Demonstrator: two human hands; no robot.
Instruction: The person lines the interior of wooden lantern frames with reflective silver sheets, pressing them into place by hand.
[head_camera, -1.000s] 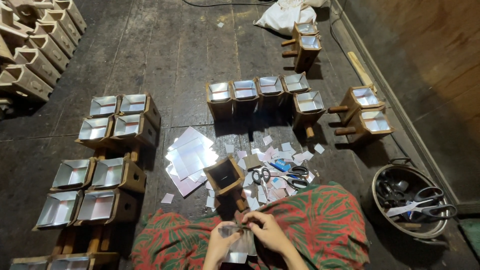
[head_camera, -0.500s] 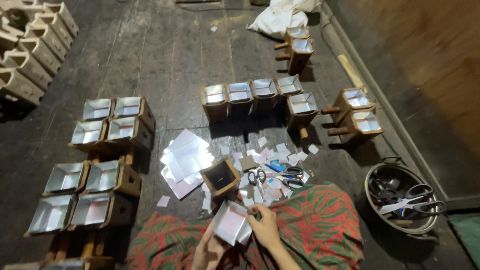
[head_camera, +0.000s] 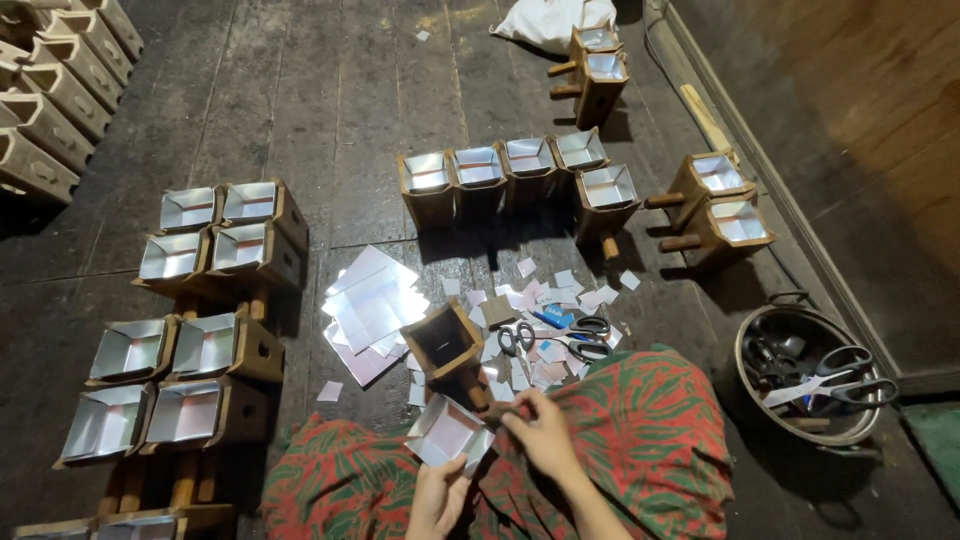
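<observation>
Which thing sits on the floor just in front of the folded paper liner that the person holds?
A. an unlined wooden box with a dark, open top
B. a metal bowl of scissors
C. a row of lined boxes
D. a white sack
A: the unlined wooden box stands directly beyond the folded paper liner, which the left hand and right hand hold.

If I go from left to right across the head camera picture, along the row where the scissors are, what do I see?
Lined wooden boxes → stack of white paper sheets → empty wooden box → scissors → second pair of scissors → metal bowl of tools.
</observation>
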